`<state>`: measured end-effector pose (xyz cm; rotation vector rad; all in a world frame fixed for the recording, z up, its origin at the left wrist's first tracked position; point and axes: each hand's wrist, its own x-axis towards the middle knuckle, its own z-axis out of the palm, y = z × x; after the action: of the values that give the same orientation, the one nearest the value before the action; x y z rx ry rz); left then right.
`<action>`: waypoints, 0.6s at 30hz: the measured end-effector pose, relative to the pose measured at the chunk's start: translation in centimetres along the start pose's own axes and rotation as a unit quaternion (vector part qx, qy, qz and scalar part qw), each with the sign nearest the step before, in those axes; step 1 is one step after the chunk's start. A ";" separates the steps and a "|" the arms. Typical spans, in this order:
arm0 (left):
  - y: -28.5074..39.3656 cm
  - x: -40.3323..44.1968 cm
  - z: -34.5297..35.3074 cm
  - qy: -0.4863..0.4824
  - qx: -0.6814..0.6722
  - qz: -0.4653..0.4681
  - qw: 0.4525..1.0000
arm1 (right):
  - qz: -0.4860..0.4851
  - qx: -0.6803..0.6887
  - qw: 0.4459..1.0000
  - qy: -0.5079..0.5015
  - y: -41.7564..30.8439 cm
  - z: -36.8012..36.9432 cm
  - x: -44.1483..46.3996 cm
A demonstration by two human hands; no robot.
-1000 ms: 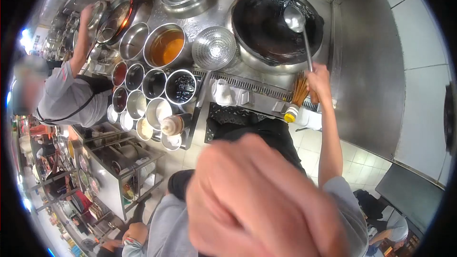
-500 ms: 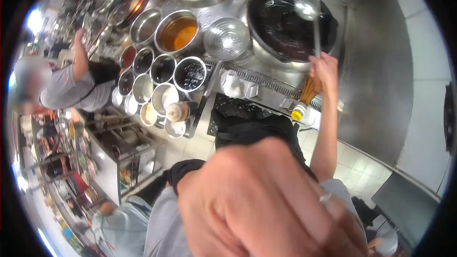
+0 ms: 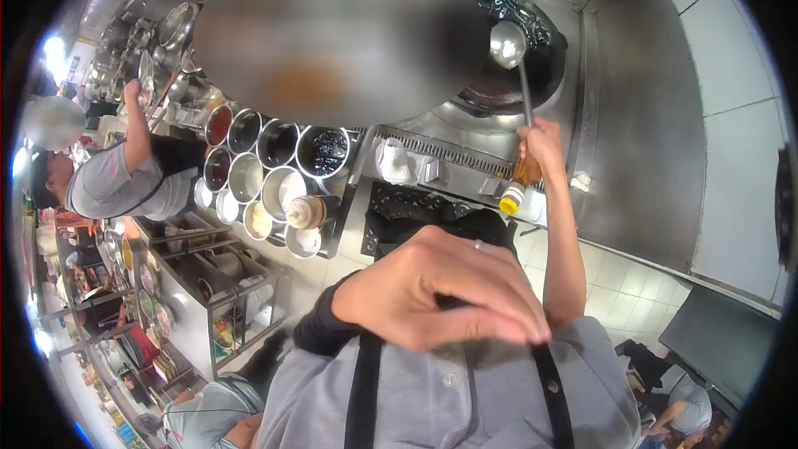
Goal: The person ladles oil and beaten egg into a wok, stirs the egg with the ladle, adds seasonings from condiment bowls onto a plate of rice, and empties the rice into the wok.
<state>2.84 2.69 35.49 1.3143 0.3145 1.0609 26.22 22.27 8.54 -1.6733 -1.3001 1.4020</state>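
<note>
My left hand [image 3: 440,287] is raised close to the camera in front of my chest. Its thumb and fingers press together at the tips, and nothing shows between them. A ring is on one finger. My right hand [image 3: 544,148] grips the handle of a metal ladle [image 3: 507,46]. The ladle's bowl is over the large dark wok [image 3: 544,75], in which a dark, shiny surface shows. Just below my right hand stands a bottle with a yellow cap [image 3: 511,201]. A blurred oval hides the left part of the wok.
Several metal pots of sauces and seasonings [image 3: 324,152] stand left of the stove, with a squeeze bottle [image 3: 306,212] among them. A white cloth [image 3: 394,160] lies on the stove's front ledge. A co-worker [image 3: 125,170] stands at far left, beyond a metal shelf unit [image 3: 224,283].
My left hand has moved away from the camera and now shows whole. The ladle's bowl has shifted left over the wok with my right hand. A blurred oval now covers the upper middle.
</note>
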 end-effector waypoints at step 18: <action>-5.8 -4.3 -0.3 0.153 0.133 -0.162 0.966 | -0.150 -0.159 0.973 0.080 -6.8 1.2 1.0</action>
<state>2.98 0.17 28.70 1.2757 0.9009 0.9609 23.04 25.40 13.85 -1.6607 -1.6665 0.9008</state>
